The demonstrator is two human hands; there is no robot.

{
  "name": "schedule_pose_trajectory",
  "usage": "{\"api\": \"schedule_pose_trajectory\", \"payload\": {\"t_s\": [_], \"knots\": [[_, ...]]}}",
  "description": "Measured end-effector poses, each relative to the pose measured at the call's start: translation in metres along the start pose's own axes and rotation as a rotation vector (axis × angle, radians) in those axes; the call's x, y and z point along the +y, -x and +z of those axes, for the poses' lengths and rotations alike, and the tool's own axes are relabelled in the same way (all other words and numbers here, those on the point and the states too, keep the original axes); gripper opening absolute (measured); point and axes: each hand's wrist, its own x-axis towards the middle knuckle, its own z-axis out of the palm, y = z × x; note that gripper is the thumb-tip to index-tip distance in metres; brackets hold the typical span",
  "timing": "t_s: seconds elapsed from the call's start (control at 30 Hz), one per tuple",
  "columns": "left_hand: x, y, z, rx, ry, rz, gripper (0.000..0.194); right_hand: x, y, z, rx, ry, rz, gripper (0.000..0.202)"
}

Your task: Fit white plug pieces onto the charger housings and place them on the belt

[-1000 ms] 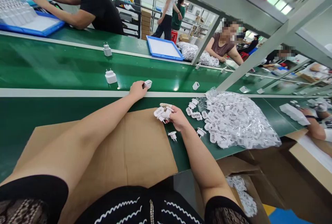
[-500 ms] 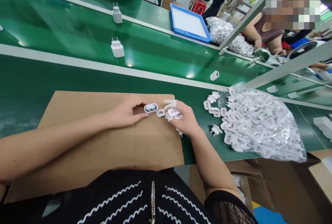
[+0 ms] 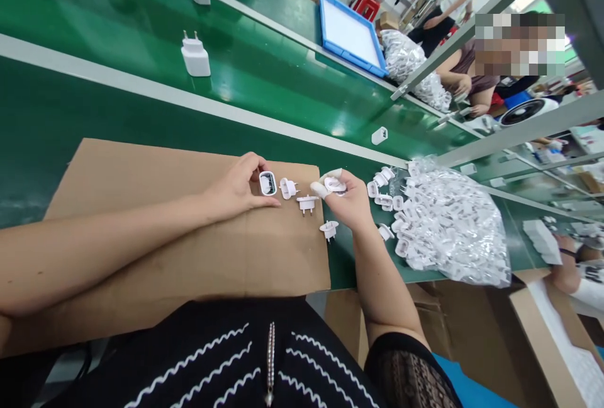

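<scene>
My left hand (image 3: 238, 191) holds a white charger housing (image 3: 267, 184) between thumb and fingers, its open end showing dark parts inside. Just right of it a white plug cap (image 3: 287, 188) lies on the cardboard sheet (image 3: 189, 257). Another plug cap (image 3: 307, 203) rests near the sheet's right edge, and a third (image 3: 329, 230) sits at that edge, prongs toward me. My right hand (image 3: 346, 197), with white covers on thumb and finger, is closed around a white plug cap (image 3: 335, 185).
A clear plastic bag of plug caps (image 3: 457, 225) lies at right, loose caps beside it. Beyond a pale rail, chargers (image 3: 195, 55) stand on the green surface. A blue tray (image 3: 353, 33) is farther back. People sit at the far side and right.
My right hand has moved right, away from the housing, uncovering plug caps on the cardboard. My left hand still holds the housing, now turned more toward the camera. The view has shifted.
</scene>
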Motion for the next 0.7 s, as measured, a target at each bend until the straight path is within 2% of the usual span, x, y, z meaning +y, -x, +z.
{"api": "schedule_pose_trajectory", "payload": {"t_s": [0.07, 0.13, 0.27, 0.4, 0.5, 0.57, 0.63, 0.7], "knots": [[0.001, 0.002, -0.004, 0.003, -0.019, -0.005, 0.077, -0.01, -0.009, 0.006, -0.055, 0.103, 0.001, 0.021], [0.003, 0.004, -0.01, -0.045, -0.009, 0.023, 0.081, -0.019, -0.018, 0.014, -0.136, 0.26, 0.017, 0.017], [0.004, 0.002, -0.018, -0.155, 0.028, 0.111, 0.062, -0.032, -0.03, 0.031, -0.331, 0.6, -0.021, 0.022], [-0.004, -0.002, -0.015, -0.154, 0.045, 0.192, 0.038, -0.031, -0.036, 0.037, -0.376, 0.725, -0.125, 0.023], [-0.007, -0.003, -0.011, -0.133, 0.002, 0.229, 0.034, -0.023, -0.042, 0.032, -0.36, 0.565, -0.127, 0.026], [-0.006, -0.001, -0.01, -0.099, -0.023, 0.236, 0.044, -0.017, -0.044, 0.026, -0.324, 0.342, -0.084, 0.031], [-0.002, 0.002, -0.011, -0.015, -0.024, 0.238, 0.058, -0.014, -0.044, 0.019, -0.274, 0.121, -0.054, 0.033], [0.005, 0.004, -0.011, 0.072, -0.01, 0.264, 0.062, -0.014, -0.039, 0.014, -0.259, -0.027, -0.071, 0.034]]}}
